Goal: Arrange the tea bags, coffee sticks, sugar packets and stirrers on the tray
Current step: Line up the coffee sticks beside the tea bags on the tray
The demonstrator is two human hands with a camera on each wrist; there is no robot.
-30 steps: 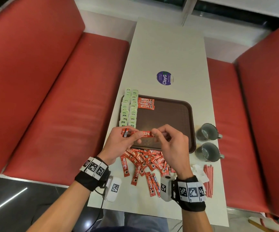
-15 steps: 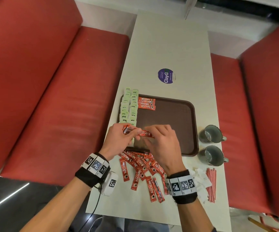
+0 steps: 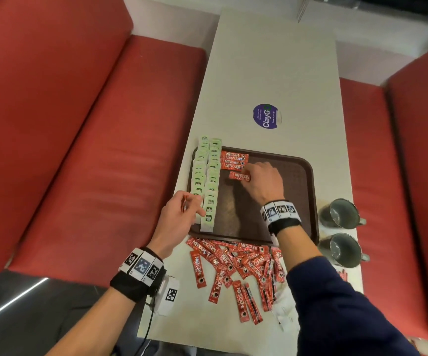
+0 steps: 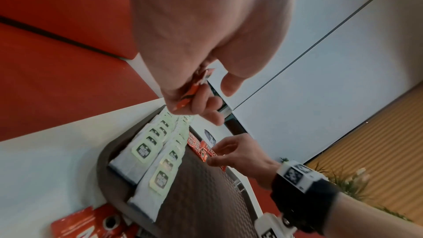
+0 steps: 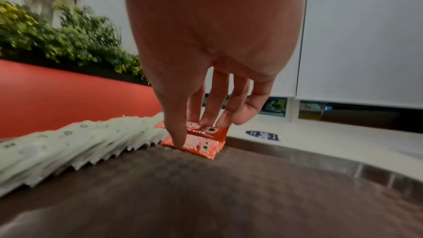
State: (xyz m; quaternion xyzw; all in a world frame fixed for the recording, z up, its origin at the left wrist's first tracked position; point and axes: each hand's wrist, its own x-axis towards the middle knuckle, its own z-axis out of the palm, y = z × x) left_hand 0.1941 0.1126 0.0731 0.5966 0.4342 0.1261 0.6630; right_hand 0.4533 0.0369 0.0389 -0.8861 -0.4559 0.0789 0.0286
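A brown tray point(image 3: 297, 191) lies on the white table. Two columns of green tea bags point(image 3: 209, 181) fill its left side. Beside them at the far end lies a small stack of red coffee sticks point(image 3: 233, 160). My right hand point(image 3: 246, 173) pinches one more coffee stick point(image 3: 237, 176) just below that stack; in the right wrist view the thumb tip touches the edge of this stick point(image 5: 201, 147) on the tray. My left hand point(image 3: 195, 204) hovers at the tray's near left corner and grips a red coffee stick point(image 4: 194, 90) in its curled fingers.
A loose pile of coffee sticks point(image 3: 233, 265) lies on the table in front of the tray. White sugar packets point(image 3: 284, 304) and red stirrers point(image 3: 343, 274) are partly hidden by my right arm. Two grey cups point(image 3: 341, 213) stand right of the tray. Red benches flank the table.
Both hands held a stick together over the tray's near edge. My right hand has carried it to the far left stack, while my left hand stayed near the corner.
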